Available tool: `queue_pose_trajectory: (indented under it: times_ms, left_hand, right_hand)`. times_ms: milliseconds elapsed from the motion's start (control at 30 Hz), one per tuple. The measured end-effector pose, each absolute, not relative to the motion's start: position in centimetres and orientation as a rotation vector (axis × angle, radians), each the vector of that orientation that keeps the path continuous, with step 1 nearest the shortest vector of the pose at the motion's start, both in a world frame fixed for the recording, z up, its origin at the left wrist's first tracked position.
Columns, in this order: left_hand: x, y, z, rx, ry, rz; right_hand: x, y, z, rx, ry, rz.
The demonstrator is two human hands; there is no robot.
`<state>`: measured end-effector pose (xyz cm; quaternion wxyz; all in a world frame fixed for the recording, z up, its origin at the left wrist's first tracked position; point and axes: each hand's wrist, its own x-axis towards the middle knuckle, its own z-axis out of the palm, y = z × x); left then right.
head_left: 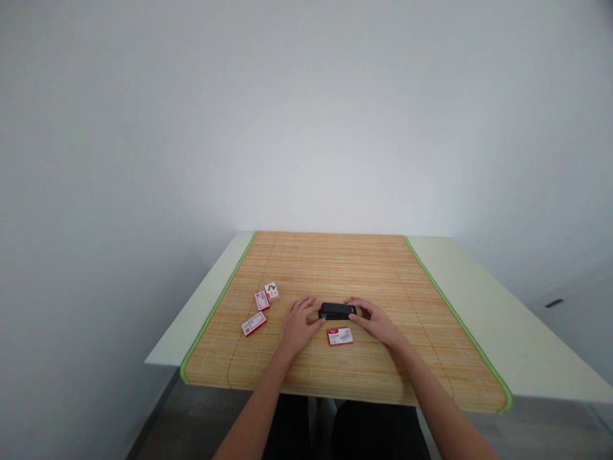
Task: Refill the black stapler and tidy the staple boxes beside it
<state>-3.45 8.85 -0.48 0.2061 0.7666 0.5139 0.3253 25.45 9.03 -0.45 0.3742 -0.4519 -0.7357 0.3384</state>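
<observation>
A black stapler (pixel 338 311) lies crosswise on the bamboo mat, held between my two hands. My left hand (pixel 297 326) is at its left end, index finger and thumb touching it while the other fingers extend over the mat. Around the right end, my right hand (pixel 376 324) grips with its thumb in front and its fingers behind. Just in front of the stapler lies a flat red-and-white box (pixel 340 337), touched by neither hand.
Left of my left hand are a red-and-white box (pixel 253 324), a smaller one (pixel 262 301) and a white box with a dark picture (pixel 271 292). The green-edged bamboo mat (pixel 335 262) covers the middle of a white table (pixel 483 300). A wall (pixel 330 128) stands behind.
</observation>
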Motion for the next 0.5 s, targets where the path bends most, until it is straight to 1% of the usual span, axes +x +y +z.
queue_pose_trajectory:
  times_ms: [133, 367, 500]
  left_hand:
    - [-3.3, 6.0, -0.1, 1.978, 1.47, 1.041]
    - [-1.3, 1.7, 0.7, 2.21, 1.273, 0.829]
    - [-0.9, 1.9, 1.0, 2.274, 1.361, 0.79]
  right_hand:
    - [25.2, 8.8, -1.7, -1.174, -1.84, 0.795]
    - [25.1, 8.7, -1.8, -1.202, -1.83, 0.762]
    - [25.0, 8.6, -1.8, -1.243, -1.823, 0.764]
